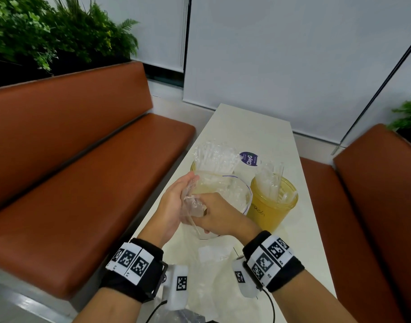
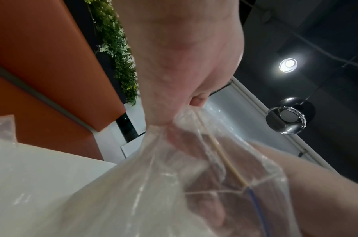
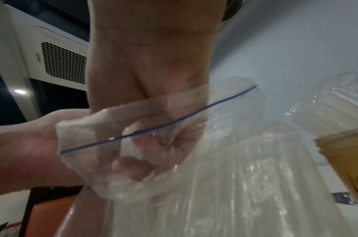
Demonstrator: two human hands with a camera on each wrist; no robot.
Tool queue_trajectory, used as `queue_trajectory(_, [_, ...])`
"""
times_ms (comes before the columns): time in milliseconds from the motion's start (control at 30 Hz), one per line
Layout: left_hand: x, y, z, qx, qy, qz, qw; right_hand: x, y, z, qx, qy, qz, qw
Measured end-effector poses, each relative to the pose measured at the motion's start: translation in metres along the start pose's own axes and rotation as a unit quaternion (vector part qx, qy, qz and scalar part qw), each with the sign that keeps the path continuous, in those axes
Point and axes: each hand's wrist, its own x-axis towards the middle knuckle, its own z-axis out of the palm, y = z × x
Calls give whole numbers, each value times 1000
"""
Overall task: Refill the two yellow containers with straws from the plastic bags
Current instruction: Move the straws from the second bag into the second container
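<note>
While a clear plastic bag (image 1: 223,194) is gripped by the left hand (image 1: 174,206) and right hand (image 1: 219,216) above the table (image 1: 251,127), straws (image 1: 214,159) are already seen in both yellow containers (image 1: 269,206); emptying this bag seemingly remains.

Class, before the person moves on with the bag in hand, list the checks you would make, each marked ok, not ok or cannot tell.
1. Left hand grip on the bag: ok.
2. Right hand grip on the bag: ok.
3. Right container upright, holding straws: ok.
4. Left container holding straws: ok.
5. Bag emptied: cannot tell.
6. Table has room: ok.
</note>
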Motion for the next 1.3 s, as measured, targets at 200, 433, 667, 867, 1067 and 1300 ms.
queue_trajectory(200, [5,-3,-2,54,45,48,996,-3,-11,-16,48,94,22,994])
queue_trajectory(433, [3,5,0,94,48,52,993,-25,-86,-108,87,259,-74,959])
queue_trajectory(667, [0,4,1,159,43,74,984,-71,-118,-206,14,459,-133,879])
queue_trajectory(867, [-2,7,8,188,34,83,978,-40,-14,-233,-118,535,63,834])
queue_trajectory(1067, [-3,7,13,183,41,75,979,-14,59,-196,-84,497,173,846])
queue_trajectory(1300, [-3,7,10,187,50,73,978,-11,48,-201,-113,513,166,835])
